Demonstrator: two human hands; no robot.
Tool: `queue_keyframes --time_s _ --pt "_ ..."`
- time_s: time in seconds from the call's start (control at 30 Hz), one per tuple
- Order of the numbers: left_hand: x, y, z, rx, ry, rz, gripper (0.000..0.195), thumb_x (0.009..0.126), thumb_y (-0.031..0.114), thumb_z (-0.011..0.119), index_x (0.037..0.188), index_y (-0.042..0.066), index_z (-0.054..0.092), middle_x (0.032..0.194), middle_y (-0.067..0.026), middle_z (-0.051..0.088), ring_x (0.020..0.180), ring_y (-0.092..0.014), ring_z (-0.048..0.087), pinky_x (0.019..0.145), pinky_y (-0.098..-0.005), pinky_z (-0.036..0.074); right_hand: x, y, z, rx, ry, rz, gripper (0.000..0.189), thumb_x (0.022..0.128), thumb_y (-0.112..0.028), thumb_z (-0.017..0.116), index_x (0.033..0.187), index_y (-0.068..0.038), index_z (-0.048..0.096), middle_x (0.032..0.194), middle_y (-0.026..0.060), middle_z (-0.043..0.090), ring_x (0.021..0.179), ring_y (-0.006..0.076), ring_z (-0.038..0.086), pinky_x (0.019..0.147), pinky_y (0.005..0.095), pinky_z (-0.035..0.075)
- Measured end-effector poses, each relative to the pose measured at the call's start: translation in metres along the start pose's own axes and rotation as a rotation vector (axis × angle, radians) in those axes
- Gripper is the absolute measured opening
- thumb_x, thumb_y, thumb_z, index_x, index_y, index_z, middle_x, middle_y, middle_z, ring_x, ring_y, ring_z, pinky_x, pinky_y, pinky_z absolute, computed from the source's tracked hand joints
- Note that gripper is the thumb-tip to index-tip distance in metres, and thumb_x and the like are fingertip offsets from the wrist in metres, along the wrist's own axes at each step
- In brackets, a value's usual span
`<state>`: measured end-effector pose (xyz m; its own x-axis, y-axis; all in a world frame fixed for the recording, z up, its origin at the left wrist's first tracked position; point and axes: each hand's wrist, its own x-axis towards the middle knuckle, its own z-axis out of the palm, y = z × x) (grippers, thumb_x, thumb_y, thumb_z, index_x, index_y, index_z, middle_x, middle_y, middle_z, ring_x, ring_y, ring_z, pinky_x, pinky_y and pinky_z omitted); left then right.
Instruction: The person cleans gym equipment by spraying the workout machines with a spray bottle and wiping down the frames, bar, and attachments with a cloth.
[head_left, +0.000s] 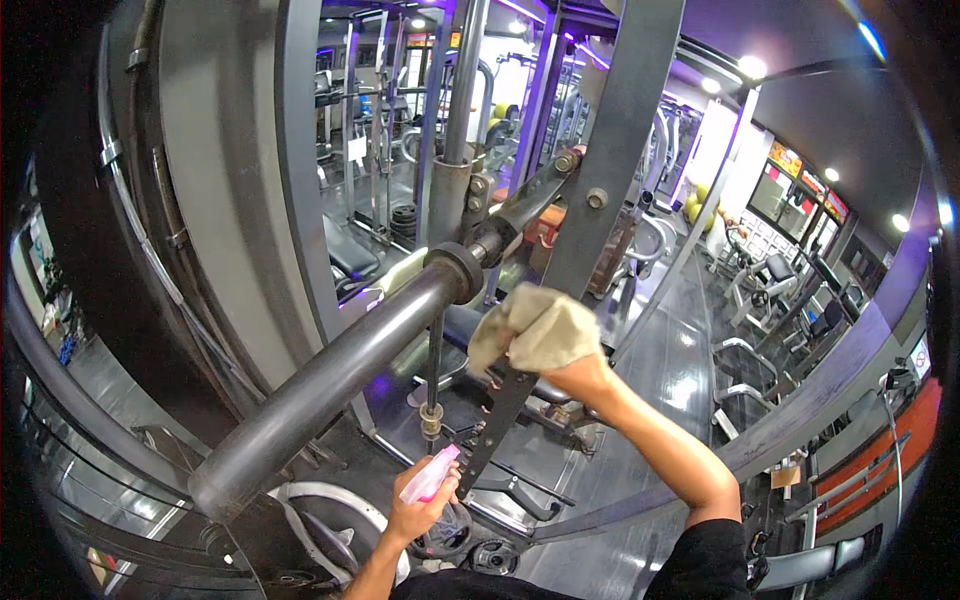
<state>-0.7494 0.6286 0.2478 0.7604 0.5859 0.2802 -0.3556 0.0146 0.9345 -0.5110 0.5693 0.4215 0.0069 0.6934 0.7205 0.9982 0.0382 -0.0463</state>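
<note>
My right hand (576, 370) presses a beige cloth (551, 326) against the dark steel upright (611, 135) of a gym machine; the cloth covers most of my fingers. Lower down, my left hand (420, 499) grips a spray bottle with a pink and white trigger head (433, 474), close to the upright's lower part with its row of holes. A thick black weight peg (337, 382) with a round collar (457, 274) slants across the view to the left of both hands. Bolts (597, 198) show on the upright above the cloth.
A thin vertical rod (434, 360) with a brass-coloured fitting hangs beneath the peg. Weight plates (495, 557) lie on the floor near my body. Benches and machines (772, 277) line the right side, with yellow exercise balls (699, 206) farther back. A grey pillar-like panel (225, 187) stands left.
</note>
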Motion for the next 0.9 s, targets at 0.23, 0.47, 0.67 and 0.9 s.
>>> queue_keyframes --time_s 0.23,0.47,0.67,0.9 --pt "0.006 -0.001 0.004 0.036 -0.081 0.015 0.023 0.084 -0.006 0.058 0.108 -0.007 0.057 0.089 -0.0109 0.062 0.063 -0.014 0.061 0.055 -0.0269 0.052 0.030 0.034 -0.040 -0.387 0.227 -0.174 0.033 0.074 -0.025 0.072 0.103 -0.009 0.067 0.098 0.0081 0.063 0.089 0.0269 0.058 0.077 0.0399 0.045" --pt "0.007 -0.004 -0.003 0.066 -0.069 0.036 0.024 0.084 -0.006 0.058 0.108 -0.007 0.057 0.089 -0.0111 0.062 0.063 -0.014 0.060 0.055 -0.0266 0.052 -0.014 -0.005 -0.002 -0.114 -0.182 0.067 0.026 0.071 -0.026 0.070 0.084 -0.006 0.059 0.072 0.0138 0.057 0.072 0.0330 0.057 0.062 0.0417 0.043" --pt "0.005 -0.006 0.002 0.019 -0.079 0.019 0.024 0.085 -0.006 0.058 0.108 -0.007 0.056 0.089 -0.0107 0.062 0.062 -0.013 0.060 0.055 -0.0264 0.052 -0.036 -0.001 0.005 0.107 -0.465 0.314 0.019 0.078 -0.021 0.052 0.080 -0.003 0.057 0.070 0.0182 0.059 0.073 0.0369 0.061 0.060 0.0432 0.049" --pt "0.009 -0.006 0.001 0.036 -0.104 0.057 0.023 0.085 -0.006 0.057 0.108 -0.006 0.056 0.088 -0.0108 0.061 0.062 -0.014 0.059 0.054 -0.0268 0.052 0.033 0.008 -0.058 -0.227 0.058 0.006 0.028 0.070 -0.009 0.067 0.098 -0.013 0.066 0.103 0.0113 0.061 0.096 0.0315 0.060 0.079 0.0390 0.048"
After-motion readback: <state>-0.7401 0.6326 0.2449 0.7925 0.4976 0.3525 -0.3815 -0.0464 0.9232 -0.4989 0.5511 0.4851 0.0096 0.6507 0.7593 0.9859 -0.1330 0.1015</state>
